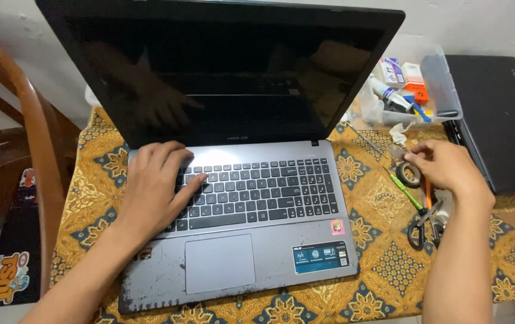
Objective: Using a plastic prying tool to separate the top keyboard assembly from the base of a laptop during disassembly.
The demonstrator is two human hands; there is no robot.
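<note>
Left hand: resting flat on the left side of the laptop keyboard, fingers loosely spread, index finger stretched out onto the keys. Not gripping anything.
Right hand: off to the right of the laptop, fingertips pinched around something small just above a little roll of dark tape. Can't really tell what the small bit is, too tiny.
Laptop: grey, lid open, sitting in the middle of the table. Screen is black and only shows a reflection of the hand. Palm rest looks pretty scuffed at the bottom left, with a blue sticker at the lower right.
Tools: green-handled screwdriver lying just left of the tape roll, black-handled scissors below it, near the right wrist.
Plastic box: clear tub behind the right hand, holding small boxes and tubes.
Second laptop: black, closed, at the right edge, touching the tub.
Tablecloth: yellow batik pattern with dark blue flowers, under everything.
Chair: wooden, curved back, on the left beside the table.
</note>
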